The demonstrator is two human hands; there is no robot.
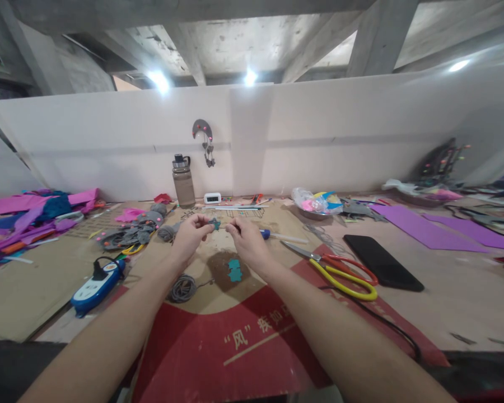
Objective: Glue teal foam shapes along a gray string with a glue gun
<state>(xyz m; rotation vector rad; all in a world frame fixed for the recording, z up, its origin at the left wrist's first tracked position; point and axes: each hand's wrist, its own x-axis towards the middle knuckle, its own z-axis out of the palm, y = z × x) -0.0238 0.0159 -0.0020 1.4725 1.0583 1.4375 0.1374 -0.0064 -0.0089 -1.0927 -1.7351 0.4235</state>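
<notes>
Both my arms reach forward over a cardboard-covered table (46,285). My left hand (191,235) and my right hand (246,238) are closed in pinches on a small dark teal felt piece (214,224), held between them above the table. Below them lies a teal felt cut-out (234,270) on a dark patch. A coil of grey wire (183,287) rests just left of my left forearm. Scissors with yellow and red handles (338,271) lie to the right of my right hand.
A black phone (382,261) lies right of the scissors. A blue and white power strip (96,284) sits at left. A water bottle (183,181), small white clock (212,197), bowl of bags (317,202), purple felt sheets (428,226) and pink felt scraps (29,215) line the back.
</notes>
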